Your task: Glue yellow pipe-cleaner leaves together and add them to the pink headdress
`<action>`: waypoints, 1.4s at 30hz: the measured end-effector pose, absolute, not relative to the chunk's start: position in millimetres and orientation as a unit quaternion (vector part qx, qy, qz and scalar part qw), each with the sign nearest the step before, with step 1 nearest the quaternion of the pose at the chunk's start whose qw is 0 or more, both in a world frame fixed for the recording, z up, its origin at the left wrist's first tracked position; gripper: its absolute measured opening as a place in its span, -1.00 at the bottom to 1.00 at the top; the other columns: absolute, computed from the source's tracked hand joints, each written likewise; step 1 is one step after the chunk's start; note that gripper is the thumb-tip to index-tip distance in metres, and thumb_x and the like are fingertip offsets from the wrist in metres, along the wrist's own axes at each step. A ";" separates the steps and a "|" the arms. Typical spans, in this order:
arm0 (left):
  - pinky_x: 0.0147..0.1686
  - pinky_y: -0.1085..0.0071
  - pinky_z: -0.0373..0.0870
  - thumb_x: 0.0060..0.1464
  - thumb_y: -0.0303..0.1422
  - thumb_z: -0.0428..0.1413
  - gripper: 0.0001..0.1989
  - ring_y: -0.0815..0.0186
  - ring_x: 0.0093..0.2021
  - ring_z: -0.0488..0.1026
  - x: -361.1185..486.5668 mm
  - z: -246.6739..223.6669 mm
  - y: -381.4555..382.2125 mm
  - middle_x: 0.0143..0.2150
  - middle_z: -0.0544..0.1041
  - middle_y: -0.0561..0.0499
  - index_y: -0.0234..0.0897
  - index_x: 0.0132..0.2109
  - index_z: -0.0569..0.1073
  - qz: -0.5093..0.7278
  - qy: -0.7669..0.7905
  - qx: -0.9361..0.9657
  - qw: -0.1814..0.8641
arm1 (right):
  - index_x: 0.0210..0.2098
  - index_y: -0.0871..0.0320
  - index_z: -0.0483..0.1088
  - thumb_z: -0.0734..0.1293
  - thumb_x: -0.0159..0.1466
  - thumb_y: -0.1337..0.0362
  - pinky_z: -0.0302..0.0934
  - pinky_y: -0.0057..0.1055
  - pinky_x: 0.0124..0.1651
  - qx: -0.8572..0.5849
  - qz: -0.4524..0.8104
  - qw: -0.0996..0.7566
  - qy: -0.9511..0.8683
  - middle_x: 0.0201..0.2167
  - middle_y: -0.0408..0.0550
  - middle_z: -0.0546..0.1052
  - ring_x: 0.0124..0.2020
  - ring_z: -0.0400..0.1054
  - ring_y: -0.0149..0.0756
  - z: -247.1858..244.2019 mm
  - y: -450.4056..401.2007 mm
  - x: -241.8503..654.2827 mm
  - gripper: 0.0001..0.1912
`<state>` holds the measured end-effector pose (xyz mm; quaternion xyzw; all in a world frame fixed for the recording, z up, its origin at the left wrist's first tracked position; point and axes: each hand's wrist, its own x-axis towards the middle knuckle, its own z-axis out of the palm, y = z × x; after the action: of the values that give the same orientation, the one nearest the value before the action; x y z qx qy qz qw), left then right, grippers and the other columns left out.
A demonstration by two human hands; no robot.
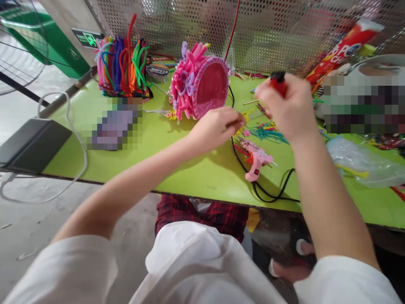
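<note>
My left hand reaches over the middle of the table, its fingers pinched on a small yellow pipe-cleaner piece, partly hidden by the fingertips. Raised to the right, my right hand is closed around a red lighter with a black top; the hand is slightly blurred. Just below the hands lies a pink hot glue gun, its nozzle toward the left hand. Behind the left hand stands a round pink basket-like piece trimmed with pink and purple pipe cleaners. Teal strands lie between the hands.
Bundled coloured pipe cleaners stand at the back left, near a blurred-out phone-like object. A dark box with a white cable sits on the left edge. A clear plastic bag and a red snack tube are at right. A black cord loops near the front edge.
</note>
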<state>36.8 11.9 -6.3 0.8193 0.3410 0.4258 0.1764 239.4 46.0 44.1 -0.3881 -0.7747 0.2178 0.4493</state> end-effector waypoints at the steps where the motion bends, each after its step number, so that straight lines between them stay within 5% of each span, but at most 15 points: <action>1: -0.14 0.32 0.44 0.36 -0.40 0.09 -0.78 0.25 -0.17 0.59 31.7 -3.2 2.9 -0.21 0.67 -0.08 -0.31 -0.14 0.65 0.381 0.322 0.857 0.130 | -0.37 0.11 0.40 0.44 0.36 0.16 0.02 -0.34 -0.43 -0.392 0.231 0.429 -0.780 -0.51 -0.18 0.33 -0.49 0.15 -0.48 43.1 29.6 240.8 -0.76; 4: -0.21 0.32 0.42 0.40 -0.33 0.08 -0.72 0.21 -0.22 0.60 19.8 -1.4 -8.6 -0.28 0.67 -0.08 -0.32 -0.17 0.66 0.302 0.321 0.897 0.028 | -0.30 0.09 0.48 0.47 0.30 0.23 -0.02 -0.36 -0.46 -0.403 0.281 0.391 -0.779 -0.50 -0.19 0.36 -0.51 0.11 -0.43 24.6 -0.3 238.0 -0.89; 9: -0.38 0.31 0.29 0.31 -0.34 0.15 -0.75 0.22 -0.35 0.55 18.2 -13.6 -6.4 -0.43 0.59 -0.02 -0.28 -0.33 0.61 0.276 0.387 0.877 -0.066 | -0.30 0.10 0.43 0.52 0.27 0.09 -0.06 -0.37 -0.43 -0.421 0.327 0.350 -0.770 -0.58 -0.25 0.25 -0.53 0.05 -0.43 -7.4 -4.1 231.1 -0.73; 18: -0.37 0.24 0.21 0.40 -0.33 0.05 -0.67 0.21 -0.34 0.43 14.8 -16.5 -17.9 -0.47 0.49 0.00 -0.24 -0.38 0.48 0.280 0.330 0.880 -0.196 | -0.38 0.17 0.42 0.47 0.29 0.18 -0.09 -0.39 -0.44 -0.455 0.377 0.293 -0.751 -0.58 -0.25 0.25 -0.53 0.04 -0.48 -2.4 -20.5 222.0 -0.76; 24: -0.25 0.22 0.33 0.33 -0.35 0.14 -0.78 0.16 -0.23 0.45 18.3 -26.8 -17.2 -0.42 0.49 -0.01 -0.24 -0.34 0.49 0.272 0.336 0.892 -0.135 | -0.47 0.16 0.35 0.55 0.22 0.04 -0.17 -0.38 -0.51 -0.473 0.435 0.256 -0.722 -0.59 -0.23 0.23 -0.56 -0.03 -0.48 -6.6 -16.9 224.7 -0.58; 31: 0.06 0.09 0.43 0.30 -0.34 0.18 -0.89 0.05 0.06 0.49 15.0 -20.3 -20.1 -0.01 0.59 -0.11 -0.21 -0.08 0.58 0.292 0.430 0.854 0.020 | -0.36 0.11 0.48 0.51 0.27 0.02 0.00 -0.37 -0.44 -0.502 0.410 0.359 -0.671 -0.49 -0.13 0.39 -0.49 0.11 -0.37 -19.6 -14.1 225.2 -0.70; 42: 0.02 0.13 0.48 0.35 -0.34 0.08 -0.84 0.14 -0.06 0.57 12.1 -7.5 -24.4 -0.15 0.63 -0.06 -0.19 -0.16 0.57 0.324 0.437 0.838 0.050 | -0.30 0.06 0.45 0.50 0.29 -0.06 0.04 -0.34 -0.44 -0.470 0.436 0.418 -0.644 -0.52 -0.18 0.30 -0.52 0.13 -0.40 -20.0 -14.6 223.2 -0.66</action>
<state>12.1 -24.4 -7.5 0.8378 0.4367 0.3237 0.0501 223.2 -14.6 -20.0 -0.4698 -0.6443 0.4356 0.4177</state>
